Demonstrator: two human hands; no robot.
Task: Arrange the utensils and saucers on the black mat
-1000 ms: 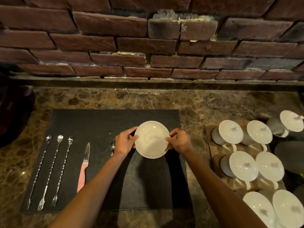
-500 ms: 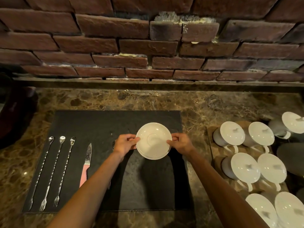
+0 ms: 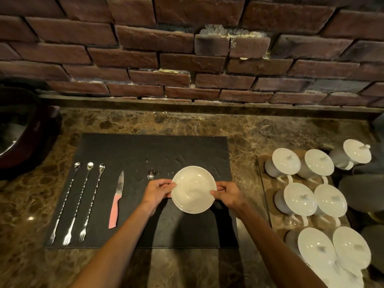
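A stack of white saucers point(image 3: 193, 189) rests over the right half of the black mat point(image 3: 145, 150). My left hand point(image 3: 156, 191) grips its left rim and my right hand point(image 3: 227, 194) grips its right rim. On the mat's left side lie three long twisted bar forks point(image 3: 80, 202) side by side. A pink-handled knife point(image 3: 116, 201) lies to their right. A spoon bowl point(image 3: 151, 173) shows just beyond my left hand; its handle is hidden under the hand and arm.
Several white lidded cups point(image 3: 300, 196) stand on a tray at the right. A brick wall point(image 3: 187, 48) rises behind the marble counter point(image 3: 249, 129). A dark round vessel point(image 3: 18, 129) sits at the far left.
The saucer stack and both hands have stayed nearly where they were on the mat. The spoon's bowl shows more clearly beyond my left hand.
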